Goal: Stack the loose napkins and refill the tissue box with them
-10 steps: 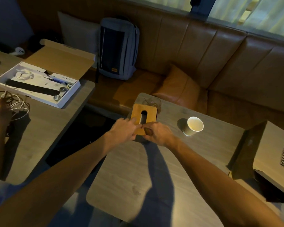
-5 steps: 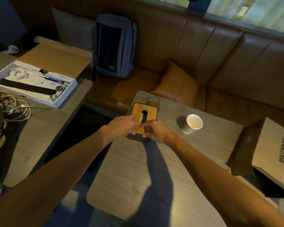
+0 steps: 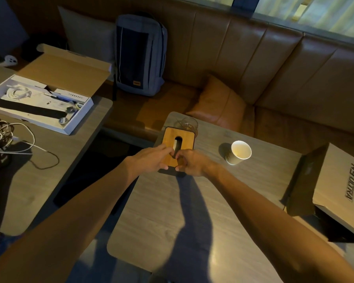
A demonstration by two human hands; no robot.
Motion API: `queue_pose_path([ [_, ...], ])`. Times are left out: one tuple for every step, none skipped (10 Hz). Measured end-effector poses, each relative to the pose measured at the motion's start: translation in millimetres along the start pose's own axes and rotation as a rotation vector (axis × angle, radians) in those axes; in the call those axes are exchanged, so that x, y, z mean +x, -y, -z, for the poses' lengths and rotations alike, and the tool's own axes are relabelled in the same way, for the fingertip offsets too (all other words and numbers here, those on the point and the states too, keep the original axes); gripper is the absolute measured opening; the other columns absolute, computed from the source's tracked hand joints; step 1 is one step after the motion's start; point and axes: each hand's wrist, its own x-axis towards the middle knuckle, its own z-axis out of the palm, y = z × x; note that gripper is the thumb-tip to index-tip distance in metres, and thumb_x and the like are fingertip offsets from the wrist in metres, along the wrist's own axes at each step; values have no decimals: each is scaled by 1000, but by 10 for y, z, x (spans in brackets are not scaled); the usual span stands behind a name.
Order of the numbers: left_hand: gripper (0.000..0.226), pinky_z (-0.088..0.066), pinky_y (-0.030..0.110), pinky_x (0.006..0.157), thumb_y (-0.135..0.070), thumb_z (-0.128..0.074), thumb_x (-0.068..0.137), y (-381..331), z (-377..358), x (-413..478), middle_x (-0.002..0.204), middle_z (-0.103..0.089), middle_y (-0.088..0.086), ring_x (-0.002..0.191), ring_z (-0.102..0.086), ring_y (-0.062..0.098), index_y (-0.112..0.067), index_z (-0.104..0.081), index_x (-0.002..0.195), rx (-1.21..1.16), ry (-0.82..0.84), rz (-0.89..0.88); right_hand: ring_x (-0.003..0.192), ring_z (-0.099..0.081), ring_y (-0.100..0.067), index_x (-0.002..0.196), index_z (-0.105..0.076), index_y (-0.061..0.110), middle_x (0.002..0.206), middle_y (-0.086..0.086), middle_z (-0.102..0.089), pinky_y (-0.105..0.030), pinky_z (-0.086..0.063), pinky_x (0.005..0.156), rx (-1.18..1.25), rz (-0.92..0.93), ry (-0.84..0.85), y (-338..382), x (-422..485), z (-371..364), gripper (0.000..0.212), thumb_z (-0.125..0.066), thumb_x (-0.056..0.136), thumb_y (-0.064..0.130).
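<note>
One grey-wood bench (image 3: 192, 211) carries the tissue box (image 3: 179, 148) near its far edge, long axis running away from the camera, bamboo lid with a dark oval slot showing a white napkin (image 3: 175, 144), while left hand (image 3: 151, 161) and right hand (image 3: 189, 163) fingers pinch together at the slot's near end.

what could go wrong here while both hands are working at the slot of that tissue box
The tissue box sits near the table's far corner, with a clear glass right behind it; a push from the left hand or right hand could knock the glass over or off the edge. The white napkin edge in the slot could tear if pinched hard. The paper cup stands near the right forearm and might tip.
</note>
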Motion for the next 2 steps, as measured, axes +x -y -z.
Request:
queue_pose_path([
  [45, -45, 30, 69, -29, -64, 95, -32, -101, -64, 116, -43, -11, 88, -55, 12, -29, -39, 132, -19, -64, 15, 101, -59, -19, 128, -54, 22, 107, 1, -62, -26, -44, 79, 31, -15, 2, 27, -61, -16, 39, -65, 92, 30],
  [26, -54, 38, 75, -30, -61, 96, -47, -1, -108, 101, -60, -10, 88, -64, 16, -28, -49, 119, -238, -51, 76, 95, -57, -15, 126, -57, 16, 101, 1, -61, -18, -41, 68, 240, -43, -27, 55, -188, 76, 31, -59, 97, 26],
])
